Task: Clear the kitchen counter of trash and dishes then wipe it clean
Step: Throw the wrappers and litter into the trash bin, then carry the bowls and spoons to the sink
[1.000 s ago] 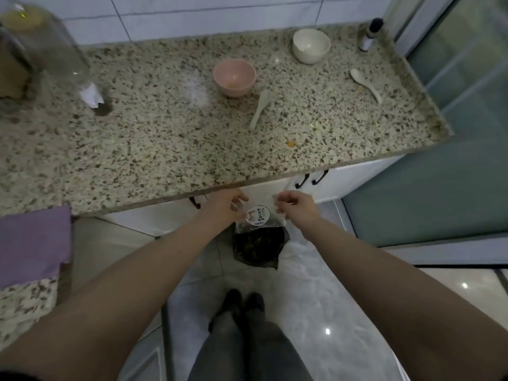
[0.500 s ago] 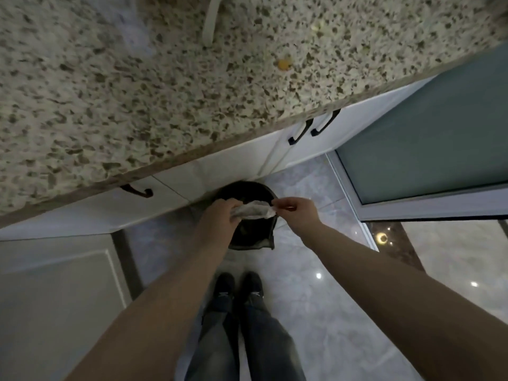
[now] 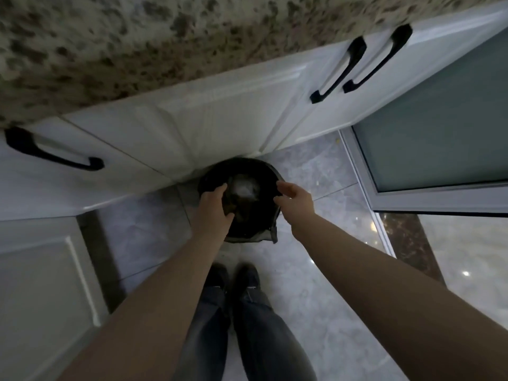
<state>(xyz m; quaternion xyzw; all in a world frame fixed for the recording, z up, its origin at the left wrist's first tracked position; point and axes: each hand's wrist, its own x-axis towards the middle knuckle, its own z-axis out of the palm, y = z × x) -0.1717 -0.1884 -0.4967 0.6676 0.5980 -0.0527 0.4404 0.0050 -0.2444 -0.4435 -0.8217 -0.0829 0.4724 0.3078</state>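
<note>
Trash (image 3: 243,188) is sitting down in the bin (image 3: 270,174), a pale crumpled wrapper showing against the black liner (blurry, so can't say much more about it). That bin stands on the floor (image 3: 324,312) right up against the white cabinets (image 3: 220,111), under the speckled table (image 3: 137,37) edge. Both hands are hovering over the bin mouth. Left hand (image 3: 215,206) is on the left side of the opening, fingers relaxed and loosely spread, holding nothing. Right hand (image 3: 295,198) is over the right rim, fingers straight-ish and apart, thumb out, also holding nothing. Black handles (image 3: 341,70) on the cabinet doors, a frosted glass door (image 3: 439,119) off to the right, and the person's shoes (image 3: 233,279) just behind the bin.
</note>
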